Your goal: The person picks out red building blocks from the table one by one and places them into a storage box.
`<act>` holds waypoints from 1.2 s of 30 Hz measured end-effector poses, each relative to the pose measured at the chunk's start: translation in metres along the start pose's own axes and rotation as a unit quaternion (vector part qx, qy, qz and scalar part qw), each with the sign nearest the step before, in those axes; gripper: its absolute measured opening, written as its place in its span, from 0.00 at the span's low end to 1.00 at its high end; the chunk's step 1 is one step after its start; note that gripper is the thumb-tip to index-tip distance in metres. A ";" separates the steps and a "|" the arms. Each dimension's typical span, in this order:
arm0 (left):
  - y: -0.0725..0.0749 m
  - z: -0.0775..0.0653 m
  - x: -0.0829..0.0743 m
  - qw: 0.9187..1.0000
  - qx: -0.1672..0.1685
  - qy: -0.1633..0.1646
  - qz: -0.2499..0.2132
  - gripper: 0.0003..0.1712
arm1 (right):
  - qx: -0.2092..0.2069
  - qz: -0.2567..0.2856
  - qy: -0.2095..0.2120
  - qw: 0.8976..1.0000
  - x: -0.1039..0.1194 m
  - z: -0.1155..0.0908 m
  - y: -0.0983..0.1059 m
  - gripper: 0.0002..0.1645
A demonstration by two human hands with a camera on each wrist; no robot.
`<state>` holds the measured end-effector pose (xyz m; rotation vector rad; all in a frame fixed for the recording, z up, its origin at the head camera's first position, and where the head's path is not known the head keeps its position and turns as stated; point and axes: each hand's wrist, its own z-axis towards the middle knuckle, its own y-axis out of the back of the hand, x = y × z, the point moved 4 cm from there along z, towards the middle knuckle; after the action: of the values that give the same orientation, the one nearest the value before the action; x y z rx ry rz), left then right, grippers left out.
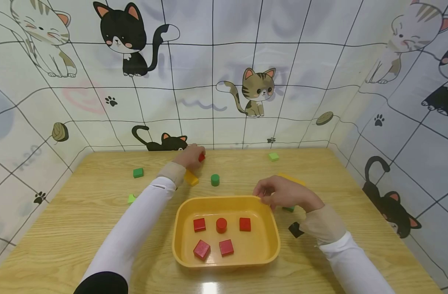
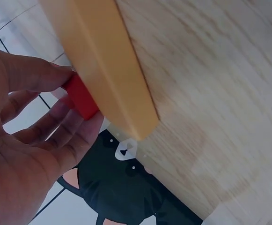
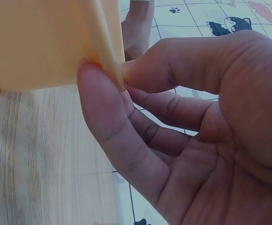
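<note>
At the far edge of the table, my left hand [image 1: 192, 157] pinches a red block [image 2: 81, 97] between thumb and fingers. A yellow block [image 1: 191, 178] lies under that wrist; in the left wrist view a yellow piece [image 2: 103, 70] fills the space beside the red block. My right hand [image 1: 282, 191] pinches the rim of a yellow tray [image 3: 37, 51] at its far right corner, thumb and forefinger on either side of the wall. Several red blocks lie apart inside the tray, among them a red cylinder [image 1: 221, 225] and a red cube [image 1: 201, 250].
Green block [image 1: 138, 172] and light green piece [image 1: 131, 199] lie at left. A green cylinder [image 1: 215, 180] stands behind the tray. Right of it are a black block [image 1: 295, 230], a yellow piece [image 1: 291, 179] and a light green block [image 1: 273, 157]. Cat-print sheets [image 1: 194, 102] border the table.
</note>
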<state>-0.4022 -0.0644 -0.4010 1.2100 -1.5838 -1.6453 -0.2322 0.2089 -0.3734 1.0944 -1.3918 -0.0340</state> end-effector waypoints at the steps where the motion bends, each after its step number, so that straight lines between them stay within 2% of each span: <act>1: 0.001 0.000 0.000 1.000 -0.003 -0.001 -0.004 0.26 | 0.001 0.000 0.001 1.000 0.000 0.000 0.000 0.09; 8: 0.011 -0.002 0.002 1.000 -0.014 0.007 0.000 0.27 | 0.001 0.000 0.001 1.000 0.000 0.000 0.000 0.09; 14: 0.022 -0.007 -0.006 0.999 -0.025 -0.018 0.014 0.30 | -0.003 -0.004 -0.005 1.000 -0.002 0.000 0.001 0.09; 18: 0.031 -0.015 -0.013 0.999 -0.032 -0.024 0.003 0.31 | -0.003 -0.003 -0.006 1.000 -0.003 0.001 0.001 0.09; 27: 0.046 -0.035 -0.037 0.997 -0.046 -0.051 -0.032 0.32 | 0.000 0.005 0.000 1.000 -0.005 0.002 0.000 0.10; 36: 0.053 -0.055 -0.068 0.992 -0.052 -0.113 -0.023 0.31 | 0.002 0.006 0.000 1.000 -0.004 0.002 0.000 0.10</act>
<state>-0.3338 -0.0395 -0.3289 1.0447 -1.5892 -1.9257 -0.2347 0.2106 -0.3764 1.0893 -1.3986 -0.0223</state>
